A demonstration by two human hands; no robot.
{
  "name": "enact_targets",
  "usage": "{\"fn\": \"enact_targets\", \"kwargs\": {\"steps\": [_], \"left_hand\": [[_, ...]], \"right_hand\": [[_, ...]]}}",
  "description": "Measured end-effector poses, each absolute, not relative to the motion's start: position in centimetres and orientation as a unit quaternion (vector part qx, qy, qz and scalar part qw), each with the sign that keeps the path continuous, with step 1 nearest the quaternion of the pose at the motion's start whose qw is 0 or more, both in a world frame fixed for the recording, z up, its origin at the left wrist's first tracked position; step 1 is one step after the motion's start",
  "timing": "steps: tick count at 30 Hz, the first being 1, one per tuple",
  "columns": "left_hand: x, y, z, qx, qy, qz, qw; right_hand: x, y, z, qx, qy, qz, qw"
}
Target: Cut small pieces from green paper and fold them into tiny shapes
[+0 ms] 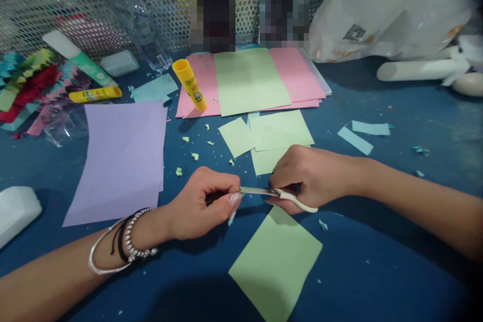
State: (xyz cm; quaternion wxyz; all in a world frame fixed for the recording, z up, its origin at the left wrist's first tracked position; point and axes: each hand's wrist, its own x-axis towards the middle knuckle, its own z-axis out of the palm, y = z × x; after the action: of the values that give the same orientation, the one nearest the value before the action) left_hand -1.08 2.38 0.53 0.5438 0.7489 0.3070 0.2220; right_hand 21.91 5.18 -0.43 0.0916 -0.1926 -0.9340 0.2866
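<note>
Nearest the camera, has a pale green square. Leftward, shows lilac sheets, then a yellow glue stick standing behind the left hand. Grips scissors by the blade end there, by the pivot in the right hand. Farther right, shows a white plastic bag, too opaque to tell contents.

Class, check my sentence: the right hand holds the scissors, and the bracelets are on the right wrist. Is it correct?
Not quite: the head view shows the bracelets on the left wrist. The right hand does hold the scissors.
</note>
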Motion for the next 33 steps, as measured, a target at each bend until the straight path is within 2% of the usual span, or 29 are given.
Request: {"fn": "enact_targets", "kwargs": {"steps": [9, 17, 33], "left_hand": [[-1.17, 2.41, 0.67, 0.728, 0.315, 0.223, 0.567], [-1.24, 2.44, 0.26, 0.693, 0.337, 0.241, 0.59], [-1.2, 2.32, 0.46, 0.755, 0.308, 0.235, 0.529]], "right_hand": [[21.8, 5.36, -0.44, -0.198, -0.934, 0.281, 0.096], [22.03, 5.68, -0.29, -0.196, -0.917, 0.335, 0.089], [22.01, 5.57, -0.08, -0.169, -0.931, 0.31, 0.093]]}}
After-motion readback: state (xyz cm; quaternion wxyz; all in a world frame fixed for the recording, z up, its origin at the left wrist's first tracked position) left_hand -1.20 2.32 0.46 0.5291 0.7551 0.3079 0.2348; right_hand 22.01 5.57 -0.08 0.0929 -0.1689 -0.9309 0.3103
